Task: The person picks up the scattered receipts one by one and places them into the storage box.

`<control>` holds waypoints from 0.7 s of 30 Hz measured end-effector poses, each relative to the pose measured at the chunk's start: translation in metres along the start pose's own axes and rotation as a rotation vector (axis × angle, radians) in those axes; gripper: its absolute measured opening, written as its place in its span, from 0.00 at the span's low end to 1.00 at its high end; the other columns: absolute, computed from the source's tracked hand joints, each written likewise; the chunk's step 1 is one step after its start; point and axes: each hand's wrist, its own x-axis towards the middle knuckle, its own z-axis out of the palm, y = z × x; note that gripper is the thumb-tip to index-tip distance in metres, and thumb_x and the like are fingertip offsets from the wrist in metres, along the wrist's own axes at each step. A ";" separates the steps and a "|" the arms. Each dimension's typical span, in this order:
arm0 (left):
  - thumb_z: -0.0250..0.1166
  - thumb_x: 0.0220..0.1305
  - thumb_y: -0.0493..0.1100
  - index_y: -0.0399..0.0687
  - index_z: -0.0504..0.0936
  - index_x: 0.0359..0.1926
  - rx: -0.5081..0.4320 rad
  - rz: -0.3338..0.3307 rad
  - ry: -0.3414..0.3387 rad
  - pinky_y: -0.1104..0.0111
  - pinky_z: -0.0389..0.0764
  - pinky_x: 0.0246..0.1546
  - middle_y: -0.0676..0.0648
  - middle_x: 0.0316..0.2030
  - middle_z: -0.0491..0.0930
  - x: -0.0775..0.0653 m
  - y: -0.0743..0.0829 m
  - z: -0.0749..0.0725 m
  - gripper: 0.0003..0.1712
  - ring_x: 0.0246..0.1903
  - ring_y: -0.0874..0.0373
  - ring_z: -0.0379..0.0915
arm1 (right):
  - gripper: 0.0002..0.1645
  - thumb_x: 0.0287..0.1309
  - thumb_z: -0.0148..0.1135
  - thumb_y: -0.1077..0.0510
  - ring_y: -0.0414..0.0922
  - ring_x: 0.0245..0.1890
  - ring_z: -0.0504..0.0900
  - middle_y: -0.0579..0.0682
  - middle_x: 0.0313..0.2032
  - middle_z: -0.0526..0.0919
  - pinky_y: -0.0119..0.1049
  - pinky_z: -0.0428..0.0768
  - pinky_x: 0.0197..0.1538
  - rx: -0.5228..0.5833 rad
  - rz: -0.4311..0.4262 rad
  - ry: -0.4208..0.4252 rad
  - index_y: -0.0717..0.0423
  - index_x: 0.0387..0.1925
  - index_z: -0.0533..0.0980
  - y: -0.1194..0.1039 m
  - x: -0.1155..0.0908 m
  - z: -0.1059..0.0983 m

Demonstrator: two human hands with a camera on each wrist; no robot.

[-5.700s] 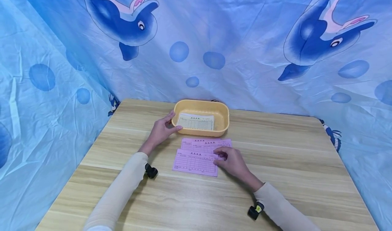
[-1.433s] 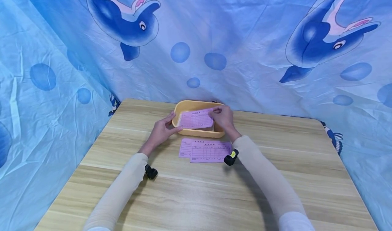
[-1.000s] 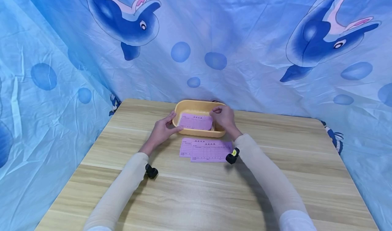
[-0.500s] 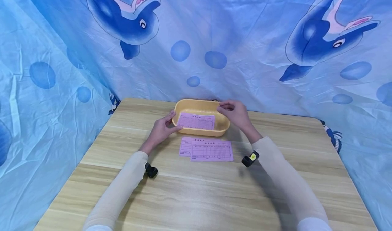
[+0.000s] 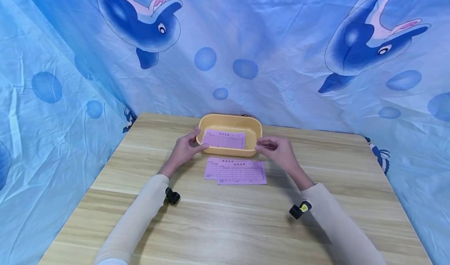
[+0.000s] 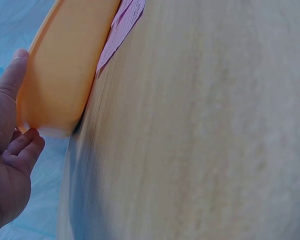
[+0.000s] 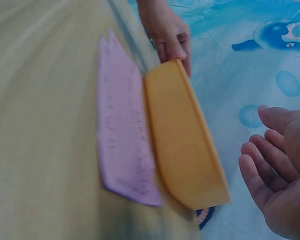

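Note:
My left hand (image 5: pixel 184 150) grips the left end of a yellow plastic basket (image 5: pixel 230 152), thumb over its front rim and fingers around the outside. A pink printed receipt slip (image 5: pixel 225 139) lies flat in the basket, toward the left. In front of the basket two overlapping slips rest on the table, the nearer pink slip (image 5: pixel 242 173) partly covering the farther pink slip (image 5: pixel 211 169). My right hand (image 5: pixel 278 152) hovers by the basket's right end. In the right wrist view its fingers are loosely bent, apart from the thumb, with nothing between them.
The wooden table (image 5: pixel 225 222) reaches back to a blue curtain (image 5: pixel 281 97) printed with dolphins, close behind the basket. Black wrist cameras sit on both sleeves, the left camera (image 5: pixel 172 196) and the right camera (image 5: pixel 300 210).
My right hand carried a pink slip from the table into the basket, laid it over the pale slips there, let go and drew back to the right. The left hand stayed on the basket.

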 end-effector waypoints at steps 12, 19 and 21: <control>0.77 0.59 0.51 0.34 0.63 0.74 -0.021 0.002 -0.008 0.67 0.70 0.70 0.41 0.78 0.55 -0.001 0.001 0.000 0.50 0.76 0.52 0.55 | 0.18 0.58 0.76 0.60 0.47 0.39 0.89 0.55 0.43 0.90 0.31 0.89 0.43 -0.016 0.032 -0.058 0.65 0.48 0.85 0.025 -0.031 0.010; 0.77 0.59 0.50 0.34 0.64 0.74 -0.025 0.005 0.000 0.68 0.70 0.69 0.42 0.78 0.55 -0.001 0.002 0.000 0.49 0.76 0.51 0.56 | 0.22 0.58 0.77 0.56 0.47 0.44 0.89 0.55 0.48 0.89 0.36 0.89 0.49 -0.075 0.065 -0.078 0.62 0.52 0.84 0.043 -0.035 0.010; 0.77 0.59 0.50 0.33 0.64 0.74 -0.032 0.009 -0.001 0.68 0.71 0.69 0.42 0.78 0.55 -0.001 0.002 0.000 0.50 0.76 0.51 0.56 | 0.24 0.57 0.77 0.55 0.47 0.46 0.89 0.54 0.49 0.89 0.39 0.89 0.50 -0.096 0.071 -0.083 0.61 0.52 0.84 0.045 -0.035 0.010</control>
